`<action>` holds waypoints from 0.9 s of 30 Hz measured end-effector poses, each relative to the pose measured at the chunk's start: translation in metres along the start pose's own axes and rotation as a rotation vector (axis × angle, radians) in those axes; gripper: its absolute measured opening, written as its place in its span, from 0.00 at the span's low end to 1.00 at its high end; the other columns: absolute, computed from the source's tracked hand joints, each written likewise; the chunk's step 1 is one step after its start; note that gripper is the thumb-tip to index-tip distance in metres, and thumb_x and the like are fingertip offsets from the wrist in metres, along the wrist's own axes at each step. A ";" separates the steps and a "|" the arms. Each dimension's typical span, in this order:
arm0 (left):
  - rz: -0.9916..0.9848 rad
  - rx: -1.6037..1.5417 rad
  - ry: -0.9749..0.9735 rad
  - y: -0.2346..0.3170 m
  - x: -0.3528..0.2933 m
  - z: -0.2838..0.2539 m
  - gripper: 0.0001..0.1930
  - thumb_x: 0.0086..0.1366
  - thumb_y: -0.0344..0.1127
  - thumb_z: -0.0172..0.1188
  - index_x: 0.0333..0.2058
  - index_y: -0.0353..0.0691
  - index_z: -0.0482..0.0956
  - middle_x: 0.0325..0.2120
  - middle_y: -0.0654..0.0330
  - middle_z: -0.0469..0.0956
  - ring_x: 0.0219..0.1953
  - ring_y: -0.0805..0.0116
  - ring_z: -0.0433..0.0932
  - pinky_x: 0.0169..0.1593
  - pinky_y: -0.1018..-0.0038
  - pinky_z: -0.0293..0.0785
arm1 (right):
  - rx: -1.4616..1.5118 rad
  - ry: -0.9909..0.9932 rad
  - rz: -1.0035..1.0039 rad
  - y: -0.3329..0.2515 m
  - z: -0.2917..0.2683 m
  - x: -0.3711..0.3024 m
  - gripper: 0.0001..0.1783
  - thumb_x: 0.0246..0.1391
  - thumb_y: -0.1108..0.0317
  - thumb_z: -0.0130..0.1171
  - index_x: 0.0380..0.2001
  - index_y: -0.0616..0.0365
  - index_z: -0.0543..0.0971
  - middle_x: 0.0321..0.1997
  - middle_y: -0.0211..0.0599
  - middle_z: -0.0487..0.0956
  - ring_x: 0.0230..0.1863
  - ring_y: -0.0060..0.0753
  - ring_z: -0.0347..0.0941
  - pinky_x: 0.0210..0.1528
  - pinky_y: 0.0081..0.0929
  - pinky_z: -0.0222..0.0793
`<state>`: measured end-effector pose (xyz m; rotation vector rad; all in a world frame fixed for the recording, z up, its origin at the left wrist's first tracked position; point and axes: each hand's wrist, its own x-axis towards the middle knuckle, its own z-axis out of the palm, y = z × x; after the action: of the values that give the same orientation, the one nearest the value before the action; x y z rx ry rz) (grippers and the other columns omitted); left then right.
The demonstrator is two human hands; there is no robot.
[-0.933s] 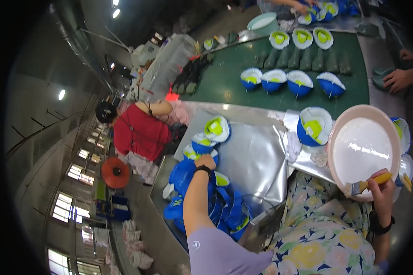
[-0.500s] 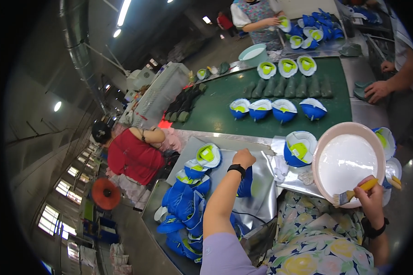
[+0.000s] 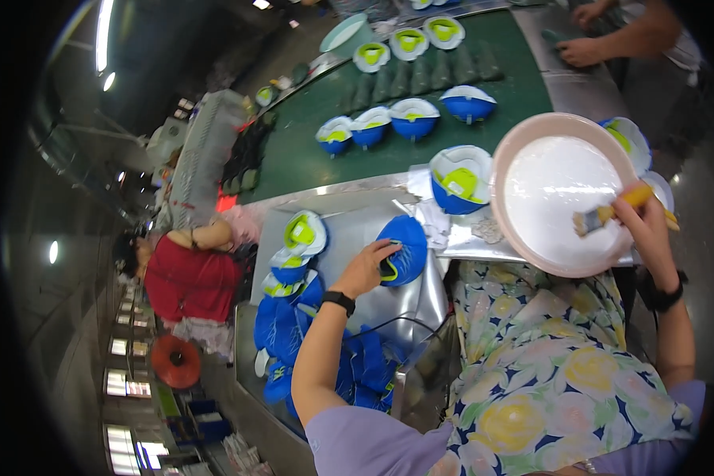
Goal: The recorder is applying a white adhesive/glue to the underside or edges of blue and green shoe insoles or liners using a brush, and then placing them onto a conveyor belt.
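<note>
We look over a long green worktable [image 3: 293, 163] with a shiny metal tray [image 3: 349, 218] on its near side. A heap of blue shoe uppers [image 3: 285, 333] crowds the tray's left and near parts. At right, we find a pale pink basin [image 3: 498, 186] of white liquid [image 3: 559, 186], a blue-and-white shoe upper [image 3: 462, 181] standing just left of it. At the tray's right side is a single blue upper [image 3: 408, 250]; we cannot tell whether it rests on the metal. The person's left hand [image 3: 361, 268] has its fingers clamped on that upper's near-left edge. The right hand [image 3: 646, 226] pinches the yellow handle of a paintbrush [image 3: 608, 214], its bristles above the basin; we cannot tell whether they touch the liquid.
</note>
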<state>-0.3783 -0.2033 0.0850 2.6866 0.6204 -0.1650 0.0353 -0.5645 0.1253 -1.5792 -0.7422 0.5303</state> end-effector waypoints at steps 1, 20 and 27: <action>0.021 0.006 0.030 0.005 0.001 0.008 0.32 0.47 0.16 0.55 0.53 0.47 0.75 0.57 0.51 0.69 0.57 0.48 0.70 0.60 0.63 0.69 | -0.028 -0.025 0.000 -0.003 0.005 0.007 0.07 0.59 0.68 0.59 0.36 0.59 0.74 0.30 0.25 0.75 0.32 0.15 0.70 0.34 0.16 0.66; -0.180 -1.541 0.198 0.081 0.061 -0.049 0.27 0.69 0.49 0.53 0.63 0.45 0.64 0.57 0.54 0.72 0.57 0.54 0.73 0.58 0.54 0.72 | -0.514 -0.383 -0.344 -0.021 0.012 0.050 0.12 0.55 0.64 0.61 0.36 0.62 0.75 0.33 0.50 0.79 0.35 0.48 0.77 0.39 0.37 0.71; -0.066 -1.427 -0.094 0.158 0.148 -0.042 0.30 0.67 0.47 0.56 0.63 0.40 0.62 0.57 0.53 0.71 0.57 0.56 0.73 0.60 0.57 0.71 | -0.159 -0.187 -0.629 -0.062 -0.004 0.064 0.12 0.57 0.63 0.60 0.39 0.59 0.75 0.30 0.42 0.80 0.31 0.37 0.77 0.35 0.29 0.70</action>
<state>-0.1745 -0.2589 0.1474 1.2737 0.4880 0.1155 0.0721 -0.5180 0.1923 -1.3486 -1.3852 0.1544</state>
